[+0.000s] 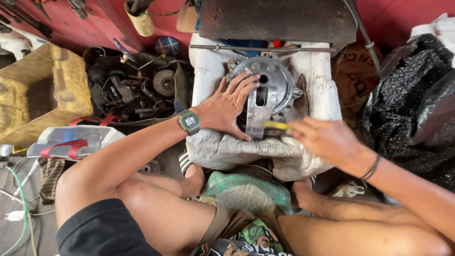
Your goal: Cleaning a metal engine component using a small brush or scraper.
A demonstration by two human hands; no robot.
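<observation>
Knees and bare thighs fill the bottom of the shot, so the person is squatting right over the work. Left hand (pixel 226 108) has its fingers spread flat, pressing on a round grey metal housing (pixel 269 90), fingertips near its centre hole. Right hand (pixel 326 140) is blurry, but the fingers look pinched around a yellow-handled tool (pixel 276 125) that points left, pretty much level, at the housing's lower bracket; can't make out the tip. That housing lies face up on a chunky white block (pixel 316 80), its bracket arm running down toward the person. Not much room: a dark metal plate (pixel 277 19) crowds the top, black plastic bags (pixel 412 104) sit right, and a bin of greasy parts (pixel 137 90) left. Block's near edge overhangs a green cloth (pixel 241 189).
</observation>
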